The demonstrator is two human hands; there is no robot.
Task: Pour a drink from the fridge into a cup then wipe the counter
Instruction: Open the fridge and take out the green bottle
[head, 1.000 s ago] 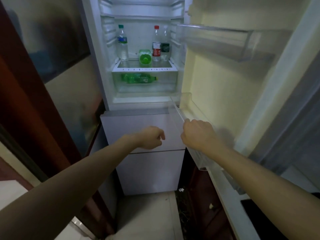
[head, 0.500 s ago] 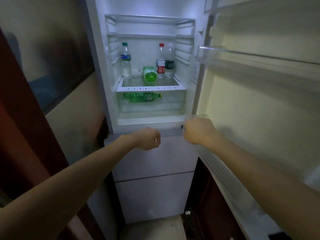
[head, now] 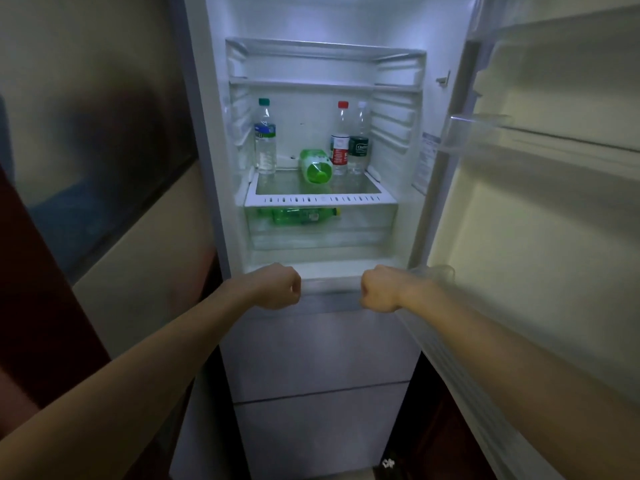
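Clear plastic drink bottles are stood upright on the white fridge shelf, with one green bottle laid on its side between them. The left hand and right hand are held below, well apart from the bottles, fingers curled into fists, nothing gripped.

We get one view only: head-worn, wide-angle, facing forward and a bit down, straight into the open fridge. We stand near it. Left hand and right hand sit just below frame centre, level with its front ledge. The fridge door fills the right side, and straight lines bow toward the edges.
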